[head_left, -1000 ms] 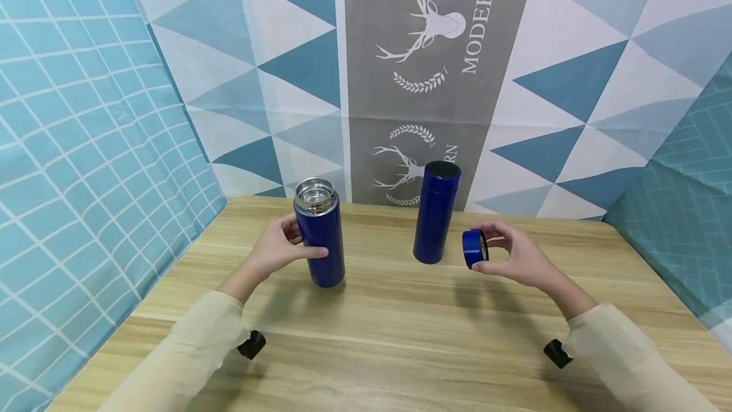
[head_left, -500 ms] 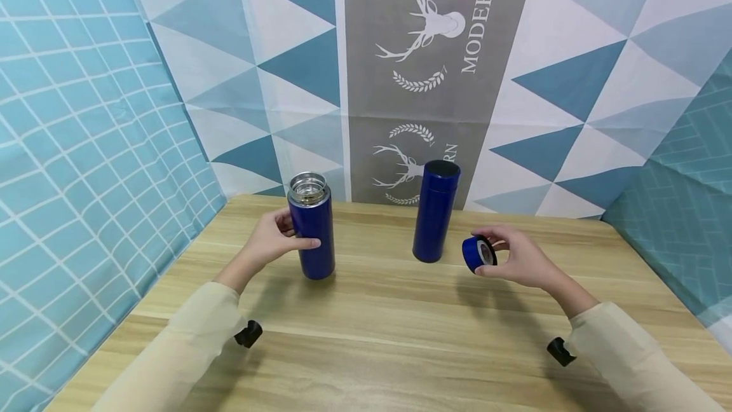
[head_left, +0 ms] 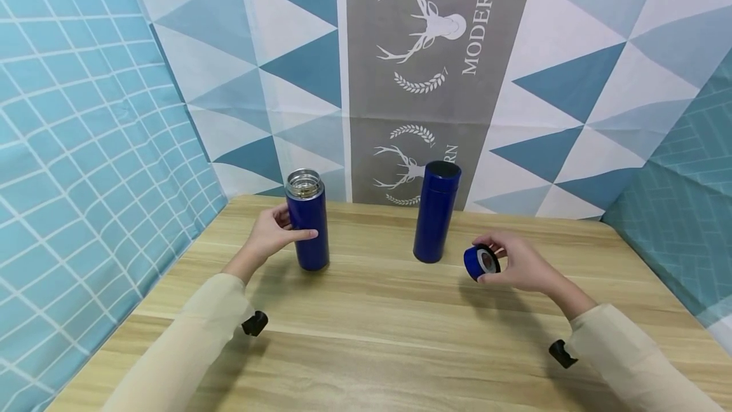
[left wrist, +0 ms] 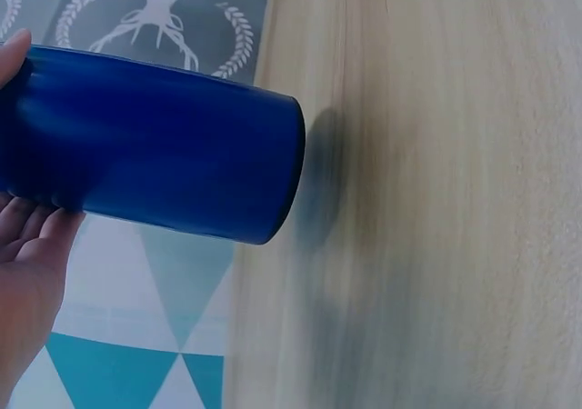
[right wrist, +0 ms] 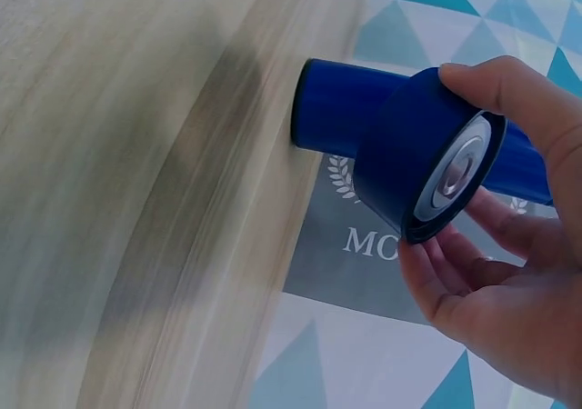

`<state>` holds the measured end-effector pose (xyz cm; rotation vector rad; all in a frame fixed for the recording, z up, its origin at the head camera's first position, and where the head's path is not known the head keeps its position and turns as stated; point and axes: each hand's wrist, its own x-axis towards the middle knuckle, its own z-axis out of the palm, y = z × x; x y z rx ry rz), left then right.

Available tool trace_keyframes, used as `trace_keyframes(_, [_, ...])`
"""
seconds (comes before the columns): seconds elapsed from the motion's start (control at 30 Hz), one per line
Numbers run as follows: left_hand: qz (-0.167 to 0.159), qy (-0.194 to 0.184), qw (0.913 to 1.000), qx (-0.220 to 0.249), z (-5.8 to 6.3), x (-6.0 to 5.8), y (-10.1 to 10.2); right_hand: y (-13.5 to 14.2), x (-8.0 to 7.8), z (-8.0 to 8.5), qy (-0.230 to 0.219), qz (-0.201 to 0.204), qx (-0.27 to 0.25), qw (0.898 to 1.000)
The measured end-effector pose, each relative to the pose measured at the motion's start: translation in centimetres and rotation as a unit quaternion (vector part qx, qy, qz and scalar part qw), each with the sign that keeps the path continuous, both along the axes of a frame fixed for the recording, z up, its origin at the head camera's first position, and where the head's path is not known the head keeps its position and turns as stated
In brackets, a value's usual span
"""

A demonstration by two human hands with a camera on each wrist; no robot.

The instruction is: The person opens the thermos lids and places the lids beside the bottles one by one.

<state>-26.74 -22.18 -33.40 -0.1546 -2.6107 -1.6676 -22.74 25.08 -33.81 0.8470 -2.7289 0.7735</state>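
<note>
My left hand (head_left: pixel 273 231) grips a blue thermos (head_left: pixel 310 234) round its body, thumb across the front. The thermos is upright and uncapped, its steel mouth showing. In the left wrist view a gap with a shadow lies between the bottle base (left wrist: pixel 289 173) and the table. With thumb and fingers my right hand (head_left: pixel 517 262) pinches a blue thermos lid (head_left: pixel 477 263) above the table. The lid is tipped so its pale inner side (right wrist: pixel 455 180) faces me and the wrist.
A second blue thermos (head_left: pixel 437 212) with its lid on stands upright on the wooden table (head_left: pixel 366 336), between the two hands and left of the lid. A patterned cloth (head_left: pixel 303 62) hangs behind the table; a blue grid cloth (head_left: pixel 74 145) hangs at the left.
My left hand has carried the open thermos a little left and toward the back. My right hand has turned the lid so its inner side shows more, and lowered it slightly.
</note>
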Motion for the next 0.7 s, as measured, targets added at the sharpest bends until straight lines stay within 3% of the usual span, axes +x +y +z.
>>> trace_keyframes(0.37, [0.015,-0.024,0.9995,0.016,-0.7,-0.4,-0.1,0.7,0.3,-1.1,-0.012,0.001,0.053,0.999])
trace_keyframes(0.6, [0.015,-0.022,0.9996,0.012,-1.1,-0.7,-0.3,0.9,0.2,-1.6,0.017,0.0,0.08,0.997])
trace_keyframes(0.7, [0.016,-0.019,0.9996,0.014,-1.4,-0.8,-0.4,1.1,0.2,-1.9,0.01,-0.001,0.088,0.996])
